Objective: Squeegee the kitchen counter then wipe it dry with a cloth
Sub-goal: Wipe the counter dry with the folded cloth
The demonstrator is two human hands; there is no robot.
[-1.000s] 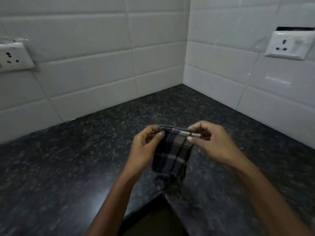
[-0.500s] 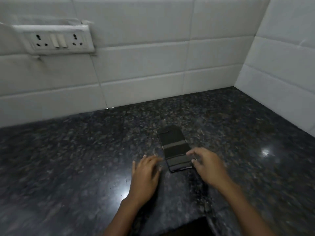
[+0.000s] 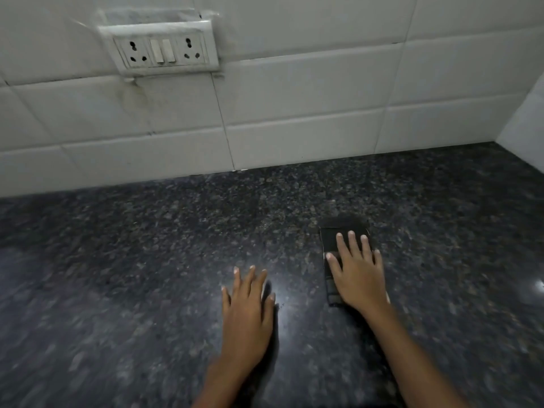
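While the right hand point(image 3: 357, 275) presses flat with fingers spread on the folded cloth point(image 3: 338, 241), right of middle on the dark tabletop point(image 3: 147, 260), the left hand point(image 3: 248, 307) lies open and empty beside it. The cloth looks soft and light; push from on top.

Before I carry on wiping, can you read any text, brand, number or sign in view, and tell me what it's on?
None readable.
White wall socket-and-switch plate: no lettering visible.
Folded dark checked cloth under the right hand: stripes only, no label showing.
Dark speckled granite counter, white wall tiles: no markings.
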